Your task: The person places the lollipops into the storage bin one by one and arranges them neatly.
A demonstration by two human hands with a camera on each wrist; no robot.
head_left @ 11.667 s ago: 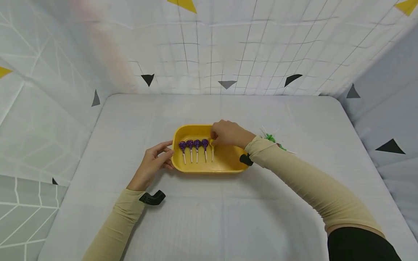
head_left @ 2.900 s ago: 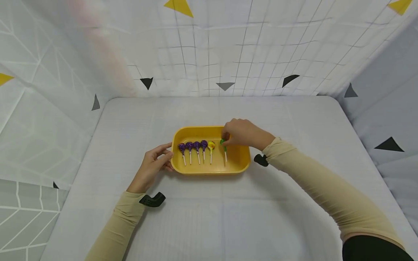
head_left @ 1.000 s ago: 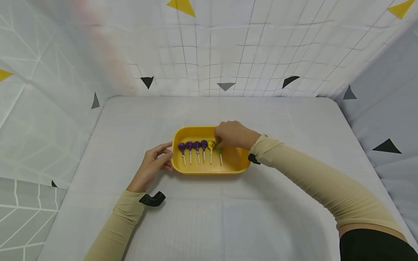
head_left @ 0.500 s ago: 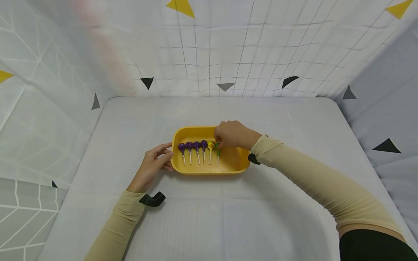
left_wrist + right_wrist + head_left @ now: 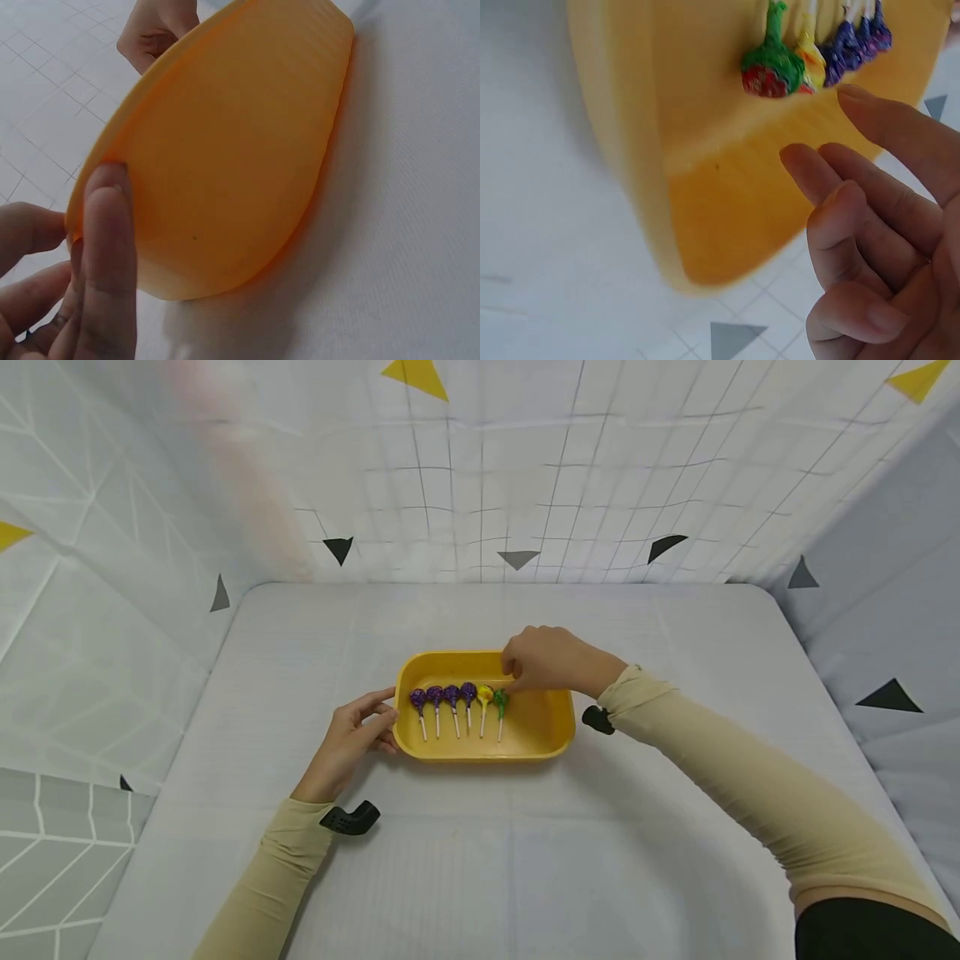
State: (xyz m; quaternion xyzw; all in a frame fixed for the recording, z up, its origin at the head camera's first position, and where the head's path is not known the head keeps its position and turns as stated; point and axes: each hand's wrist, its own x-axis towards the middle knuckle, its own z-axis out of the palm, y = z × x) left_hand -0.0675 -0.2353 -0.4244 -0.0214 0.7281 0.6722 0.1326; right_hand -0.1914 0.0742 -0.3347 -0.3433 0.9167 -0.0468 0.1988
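A yellow tray [image 5: 536, 727] stands on the white table, with a row of lollipops inside, heads away from me and sticks towards me. Several purple lollipops [image 5: 435, 696] come first from the left, then a yellow lollipop [image 5: 485, 695], then a green lollipop [image 5: 500, 700] at the right end. My left hand [image 5: 352, 731] pinches the tray's left rim between thumb [image 5: 109, 247] and fingers. My right hand [image 5: 558, 658] hovers over the tray's back right part. In the right wrist view its fingers [image 5: 885, 202] are apart and loosely bent, holding nothing, just off the green lollipop [image 5: 771, 69].
The white table [image 5: 450, 868] reaches to a patterned white cloth wall [image 5: 562, 485] behind and at the sides. Two thin pale sticks [image 5: 502, 309] lie blurred on the table in the right wrist view; the right forearm [image 5: 720, 785] covers that area in the head view.
Earlier the right hand placed the yellow lollipop, then brought in the green one and slid it left beside the yellow. Now it has let go and moved back right. The left hand stays put.
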